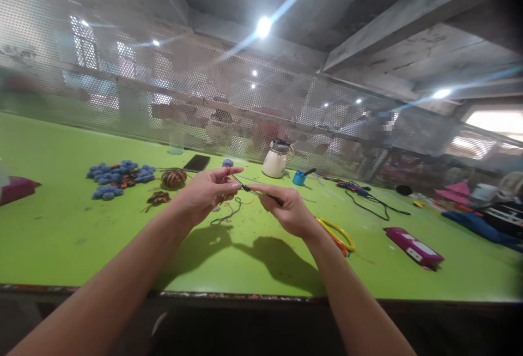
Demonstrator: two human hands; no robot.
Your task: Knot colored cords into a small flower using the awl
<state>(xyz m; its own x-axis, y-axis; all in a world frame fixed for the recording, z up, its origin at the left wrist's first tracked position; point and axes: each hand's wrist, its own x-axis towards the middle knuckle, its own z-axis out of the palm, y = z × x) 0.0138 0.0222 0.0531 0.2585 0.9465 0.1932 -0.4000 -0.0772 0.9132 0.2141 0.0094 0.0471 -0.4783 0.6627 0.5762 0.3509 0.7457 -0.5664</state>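
Over the green table [253, 269], my left hand [204, 192] pinches dark yarn, with a reddish strand looped round its fingers. My right hand [291, 210] grips a slim crochet hook [279, 200] by its dark handle, index finger stretched along it. The hook's front end meets a small dark bit of yarn work [245, 187] at my left fingertips; its stitches are too small to make out. Below, a loose yarn tail [226, 216] hangs near the tabletop. Left of my hands are an orange-and-black yarn ball [173, 178], a small orange-and-black piece [157, 199] and blue fluffy pieces [107, 175].
Behind my hands stand a phone [197, 163], a pale jar [275, 161] and a small blue pot [299, 178]. To the right lie a yellow loop [345, 236], a corded tool [353, 187] and a purple case [413, 248]. A perforated screen [229, 110] borders the far edge.
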